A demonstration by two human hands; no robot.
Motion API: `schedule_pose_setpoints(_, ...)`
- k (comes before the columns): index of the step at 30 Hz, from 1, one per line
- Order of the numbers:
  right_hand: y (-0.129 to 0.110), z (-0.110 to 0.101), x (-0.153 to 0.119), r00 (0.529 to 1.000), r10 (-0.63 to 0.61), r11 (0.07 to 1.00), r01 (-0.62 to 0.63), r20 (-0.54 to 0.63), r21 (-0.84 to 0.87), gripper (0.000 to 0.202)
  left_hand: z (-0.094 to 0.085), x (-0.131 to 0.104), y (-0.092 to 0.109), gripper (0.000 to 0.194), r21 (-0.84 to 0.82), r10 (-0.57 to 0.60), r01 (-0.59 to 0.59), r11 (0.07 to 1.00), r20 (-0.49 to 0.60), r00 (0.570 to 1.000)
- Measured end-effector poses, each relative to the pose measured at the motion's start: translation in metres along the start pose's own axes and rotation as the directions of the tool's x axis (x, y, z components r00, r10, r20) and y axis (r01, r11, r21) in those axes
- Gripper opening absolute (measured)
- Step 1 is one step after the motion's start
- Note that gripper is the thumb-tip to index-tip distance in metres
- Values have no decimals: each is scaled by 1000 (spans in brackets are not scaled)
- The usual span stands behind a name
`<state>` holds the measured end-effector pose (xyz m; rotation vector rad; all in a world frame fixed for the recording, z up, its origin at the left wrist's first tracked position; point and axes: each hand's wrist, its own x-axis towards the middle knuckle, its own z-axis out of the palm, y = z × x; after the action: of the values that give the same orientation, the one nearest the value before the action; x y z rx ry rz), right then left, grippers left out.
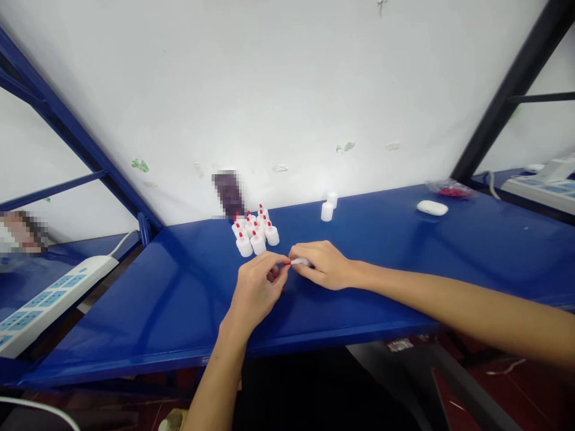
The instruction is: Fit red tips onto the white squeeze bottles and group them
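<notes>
My left hand (259, 286) pinches a small red cap (288, 263) between thumb and fingertips. The cap meets the nozzle of a small white bottle (300, 261), which lies on its side in my right hand (326, 264). My right fingers are closed around this bottle and hide part of it. A few red bits (283, 291) show beneath my left hand, partly covered by it. Just beyond my left hand, several upright white bottles with red caps (257, 242) stand in a close group. Two more white bottles (327, 211) stand near the wall; I see no red on them.
The blue table (386, 251) runs along a white wall. On its right lie a white rounded case (432, 208) and a clear bag with red pieces (451, 190). A blurred dark patch (229, 193) rises behind the bottles. A power strip (58, 299) is at the left.
</notes>
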<state>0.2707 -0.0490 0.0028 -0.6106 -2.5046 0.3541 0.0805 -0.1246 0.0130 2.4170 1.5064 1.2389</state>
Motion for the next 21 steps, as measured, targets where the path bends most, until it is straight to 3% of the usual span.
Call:
schedule_pose_setpoints(5,1,-1,-1,999,-16,1000,16,30,10,10,3,-3,0,10,-58,19,-15,998,59,998)
schedule_pose_setpoints(13,1,-3,2,995,68,980,-79,70,181,45,4,-3,8,12,-65,61,-56,996,80,995)
schedule_pose_setpoints(17,0,-3,2,996,45,970,-64,83,235,44,5,-5,8,12,-39,55,-52,998,96,994)
schedule_pose_setpoints(21,-1,-1,1,996,22,966,-43,83,257,40,6,-6,9,14,-24,36,-32,999,193,981)
